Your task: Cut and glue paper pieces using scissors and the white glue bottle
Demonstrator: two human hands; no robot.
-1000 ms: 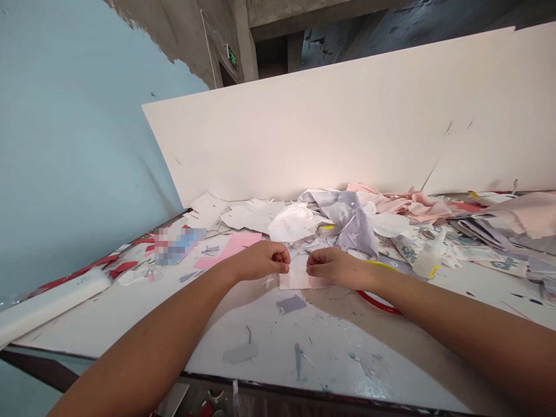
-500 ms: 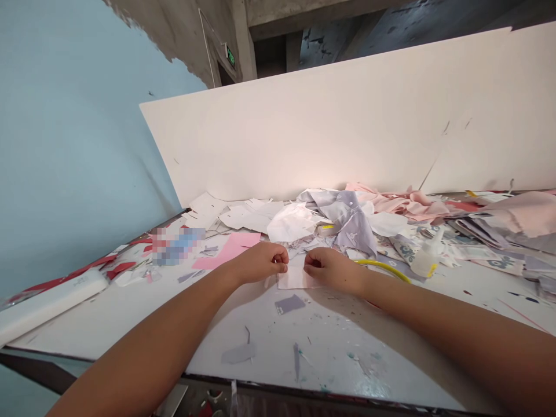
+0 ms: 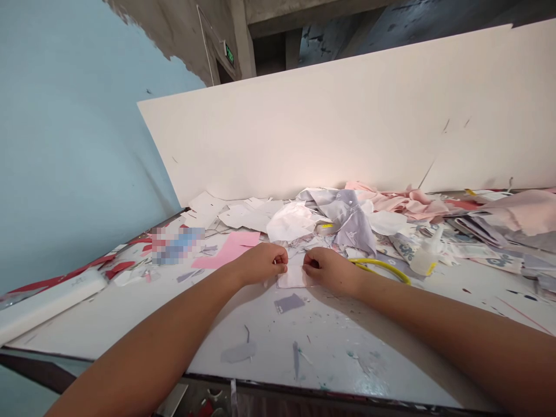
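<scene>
Both hands, left hand (image 3: 260, 263) at nine o'clock and right hand (image 3: 328, 269) at three, pinch a pale fabric piece (image 3: 292, 278) on the table (image 3: 130, 307).

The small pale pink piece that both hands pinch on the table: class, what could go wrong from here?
1. The left hand and right hand pinch the small pale pink piece at its top edge only; pulled apart, it could crease or tear.
2. The grey scrap lies loose just in front; it might slip under the piece.
3. The yellow loop lies by the right wrist and could snag that arm.
</scene>
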